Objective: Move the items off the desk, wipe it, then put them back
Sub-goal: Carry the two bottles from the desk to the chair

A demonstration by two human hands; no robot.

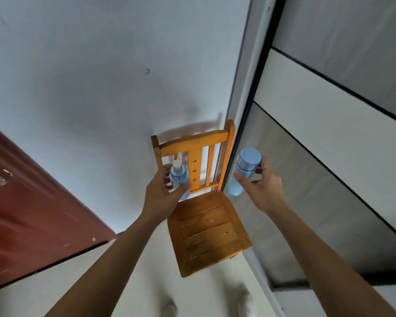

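Holding pale blue bottles, white-capped bottle (178, 177) left, blue-capped bottle (244, 171) right

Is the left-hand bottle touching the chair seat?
Apart. Head view: the bottle with the white cap sits in the left hand, held above the wooden chair, its base clear of the seat.

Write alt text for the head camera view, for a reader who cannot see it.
Seen from above, a person's left hand and right hand each hold a light blue bottle over an empty wooden chair standing against a white wall. The left bottle has a white tip, the right bottle a wide blue cap.
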